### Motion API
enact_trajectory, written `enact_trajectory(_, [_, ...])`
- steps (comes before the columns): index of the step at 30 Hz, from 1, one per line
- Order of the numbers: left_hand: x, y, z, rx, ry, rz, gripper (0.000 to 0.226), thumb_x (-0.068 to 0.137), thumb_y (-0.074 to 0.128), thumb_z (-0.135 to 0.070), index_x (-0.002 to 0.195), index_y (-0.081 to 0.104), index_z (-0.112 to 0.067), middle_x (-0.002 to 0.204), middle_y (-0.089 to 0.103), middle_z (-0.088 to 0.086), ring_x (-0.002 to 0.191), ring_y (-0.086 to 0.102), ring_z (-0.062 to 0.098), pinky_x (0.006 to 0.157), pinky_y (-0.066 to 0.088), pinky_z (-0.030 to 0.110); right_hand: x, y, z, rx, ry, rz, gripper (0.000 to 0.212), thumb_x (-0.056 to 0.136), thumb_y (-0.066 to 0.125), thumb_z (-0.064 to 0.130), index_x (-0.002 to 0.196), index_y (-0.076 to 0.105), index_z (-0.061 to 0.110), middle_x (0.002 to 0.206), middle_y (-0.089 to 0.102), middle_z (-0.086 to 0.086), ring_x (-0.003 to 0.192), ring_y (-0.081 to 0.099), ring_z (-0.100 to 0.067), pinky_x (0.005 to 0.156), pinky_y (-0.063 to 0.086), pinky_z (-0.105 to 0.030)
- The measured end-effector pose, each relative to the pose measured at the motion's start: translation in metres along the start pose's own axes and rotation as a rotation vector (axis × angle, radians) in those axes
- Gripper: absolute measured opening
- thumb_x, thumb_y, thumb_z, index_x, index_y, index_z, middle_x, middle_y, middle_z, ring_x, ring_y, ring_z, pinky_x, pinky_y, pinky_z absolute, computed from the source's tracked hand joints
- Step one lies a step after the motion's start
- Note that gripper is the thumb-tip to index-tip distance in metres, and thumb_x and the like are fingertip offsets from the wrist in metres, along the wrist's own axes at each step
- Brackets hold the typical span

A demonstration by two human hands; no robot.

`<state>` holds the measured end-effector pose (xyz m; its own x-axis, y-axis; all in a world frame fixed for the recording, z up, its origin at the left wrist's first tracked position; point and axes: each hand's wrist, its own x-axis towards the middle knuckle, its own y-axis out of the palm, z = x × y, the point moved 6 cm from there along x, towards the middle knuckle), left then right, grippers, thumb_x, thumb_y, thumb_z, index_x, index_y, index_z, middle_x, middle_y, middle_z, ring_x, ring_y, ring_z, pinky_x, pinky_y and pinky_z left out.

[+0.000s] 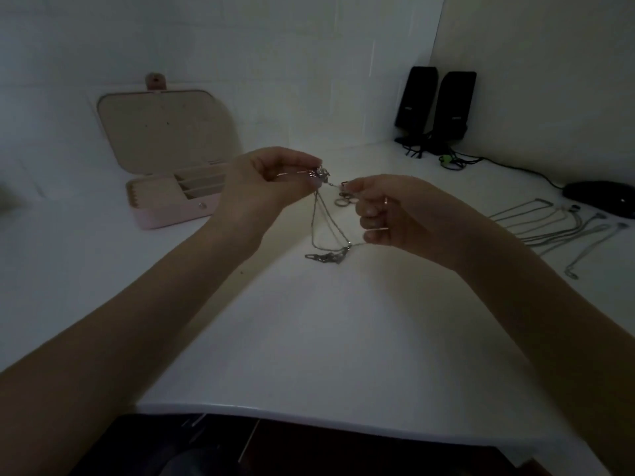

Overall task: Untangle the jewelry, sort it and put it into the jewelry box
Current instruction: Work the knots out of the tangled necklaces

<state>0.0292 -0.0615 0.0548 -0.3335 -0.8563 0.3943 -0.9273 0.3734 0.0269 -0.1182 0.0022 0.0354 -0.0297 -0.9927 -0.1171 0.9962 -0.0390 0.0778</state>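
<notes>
— Pinching a knot of thin silver chains [326,214] above the smooth white table [326,338]: left hand [271,180] and right hand [388,211] both clamp it.

— And further back?

— Straightened chains [556,231] right; pink jewelry box [171,187], lid open, left; two black speakers [436,101] behind.

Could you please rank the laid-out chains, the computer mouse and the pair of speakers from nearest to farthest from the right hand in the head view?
From the right hand:
1. Laid-out chains, on its right.
2. Computer mouse, farther right.
3. Speakers, at the back wall.
</notes>
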Motion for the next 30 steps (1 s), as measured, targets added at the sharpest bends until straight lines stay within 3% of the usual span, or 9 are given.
enact_trajectory(4, [0.004, -0.004, 0.006, -0.217, -0.101, -0.032, 0.023, 0.077, 0.061, 0.016, 0.079, 0.064, -0.007, 0.067, 0.068, 0.001, 0.070, 0.067, 0.011, 0.077, 0.057, 0.027, -0.001, -0.005, -0.005, -0.395, 0.043, -0.035, 0.024, 0.091, 0.056, 0.034, 0.092, 0.068, 0.013, 0.051, 0.035, 0.008, 0.046, 0.030, -0.008, 0.044, 0.024, -0.020])
enact_trajectory(6, [0.007, -0.008, 0.007, -0.343, -0.144, -0.058, 0.022, 0.079, 0.059, 0.015, 0.078, 0.062, -0.007, 0.067, 0.067, 0.002, 0.070, 0.067, 0.011, 0.075, 0.057, 0.027, -0.002, -0.007, -0.004, -0.587, -0.008, -0.025, 0.025, 0.087, 0.062, 0.036, 0.093, 0.071, 0.013, 0.052, 0.038, 0.008, 0.046, 0.031, -0.007, 0.044, 0.023, -0.020])
enact_trajectory(12, [0.006, -0.011, 0.007, -0.457, -0.178, -0.055, 0.020, 0.081, 0.058, 0.014, 0.082, 0.060, -0.006, 0.068, 0.069, 0.004, 0.069, 0.069, 0.014, 0.070, 0.056, 0.024, -0.005, -0.010, 0.000, -0.796, -0.093, 0.006, 0.021, 0.088, 0.061, 0.038, 0.084, 0.076, 0.024, 0.051, 0.046, 0.006, 0.045, 0.037, -0.009, 0.043, 0.030, -0.018])
enact_trajectory(15, [0.008, -0.013, 0.007, -0.514, -0.203, -0.075, 0.020, 0.082, 0.057, 0.012, 0.080, 0.059, -0.008, 0.066, 0.069, 0.002, 0.067, 0.068, 0.012, 0.068, 0.056, 0.021, -0.006, -0.011, 0.008, -0.671, -0.212, -0.040, 0.027, 0.094, 0.054, 0.033, 0.083, 0.074, 0.018, 0.053, 0.050, 0.005, 0.047, 0.042, -0.009, 0.050, 0.035, -0.019])
enact_trajectory(19, [0.010, -0.017, 0.009, -0.496, -0.247, -0.088, 0.020, 0.084, 0.058, 0.008, 0.082, 0.060, -0.012, 0.067, 0.067, 0.002, 0.064, 0.064, 0.010, 0.059, 0.053, 0.017, -0.003, -0.011, 0.009, -0.244, -0.189, -0.032, 0.035, 0.097, 0.045, 0.038, 0.080, 0.066, 0.015, 0.082, 0.070, 0.000, 0.083, 0.069, -0.016, 0.081, 0.052, -0.028])
enact_trajectory(21, [0.008, -0.011, 0.009, -0.452, -0.276, -0.026, 0.019, 0.084, 0.057, 0.006, 0.084, 0.061, -0.013, 0.067, 0.066, 0.001, 0.061, 0.060, 0.009, 0.052, 0.049, 0.015, -0.002, -0.007, 0.007, -0.069, -0.172, -0.009, 0.034, 0.098, 0.042, 0.035, 0.079, 0.058, 0.011, 0.078, 0.070, -0.006, 0.083, 0.072, -0.024, 0.078, 0.056, -0.031])
enact_trajectory(23, [0.005, -0.005, 0.009, -0.427, -0.307, 0.025, 0.019, 0.084, 0.057, 0.006, 0.086, 0.063, -0.012, 0.067, 0.065, 0.000, 0.061, 0.059, 0.009, 0.047, 0.044, 0.014, -0.002, -0.006, 0.006, 0.047, -0.157, -0.008, 0.031, 0.099, 0.042, 0.032, 0.079, 0.054, 0.010, 0.068, 0.064, -0.007, 0.069, 0.069, -0.022, 0.065, 0.059, -0.029])
enact_trajectory(28, [0.002, -0.003, 0.008, -0.328, -0.314, 0.064, 0.020, 0.086, 0.056, 0.002, 0.086, 0.064, -0.018, 0.069, 0.064, -0.003, 0.066, 0.058, 0.008, 0.039, 0.036, 0.014, -0.001, -0.009, 0.004, -0.030, -0.140, 0.055, 0.008, 0.093, 0.056, 0.015, 0.091, 0.062, 0.011, 0.065, 0.056, 0.003, 0.060, 0.057, -0.008, 0.063, 0.053, -0.019])
enact_trajectory(30, [0.002, -0.006, 0.006, -0.249, -0.275, 0.063, 0.020, 0.087, 0.058, -0.003, 0.086, 0.063, -0.023, 0.071, 0.065, -0.008, 0.068, 0.060, 0.005, 0.038, 0.034, 0.013, 0.000, -0.010, 0.000, -0.092, -0.122, 0.073, 0.007, 0.090, 0.059, 0.014, 0.094, 0.064, 0.011, 0.064, 0.051, 0.004, 0.056, 0.048, -0.006, 0.058, 0.048, -0.019])
